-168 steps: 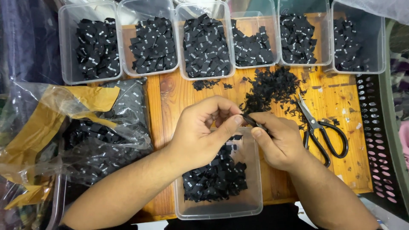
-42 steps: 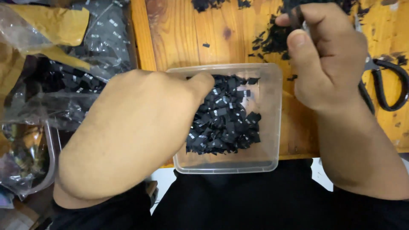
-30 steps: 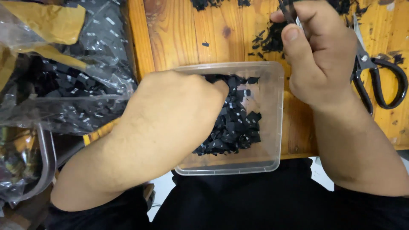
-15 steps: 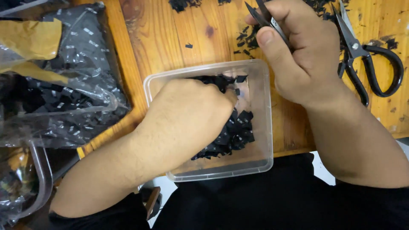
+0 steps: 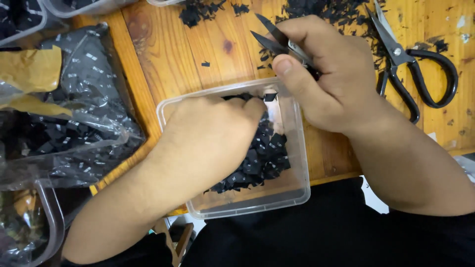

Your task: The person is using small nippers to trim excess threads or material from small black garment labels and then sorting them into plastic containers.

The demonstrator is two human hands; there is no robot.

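Small black labels (image 5: pixel 262 158), heaped in a clear tub (image 5: pixel 297 190) at the table's near edge; left hand (image 5: pixel 213 133) digs in, grip hidden; right hand (image 5: pixel 326 74) clasps thread snips (image 5: pixel 274 37).

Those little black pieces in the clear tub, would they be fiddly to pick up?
Probably. The black pieces look small, flat and light, so they likely slide and cling together. The left hand digs among them in the clear tub; loose scraps suggest they scatter easily.

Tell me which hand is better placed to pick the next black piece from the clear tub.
Left. The left hand is already down in the tub, fingers among the black pieces. The right hand is above the tub's far rim, busy holding small snips.
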